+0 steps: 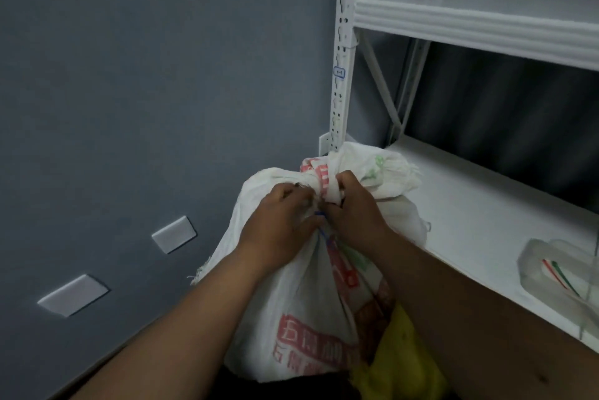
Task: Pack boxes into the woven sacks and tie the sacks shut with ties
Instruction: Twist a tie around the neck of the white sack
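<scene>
Beside the shelf (470, 205), the sack (308, 302) stood bunched at its neck. Left hand (282, 221) and right hand (353, 208) both gripped there, fingers curled, pinching the blue tie (321, 231). Best keep the neck squeezed while drawing the tie snug.

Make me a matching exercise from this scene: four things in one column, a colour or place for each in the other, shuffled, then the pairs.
Things:
1. woven sack
2. tie
3. clear plastic bag
4. yellow cloth

Descriptions:
A. blue, between the two hands
B. lying on the white shelf
C. white with red print, neck gathered
D. low, against the sack's right side

Pairs: 1-C, 2-A, 3-B, 4-D
</scene>
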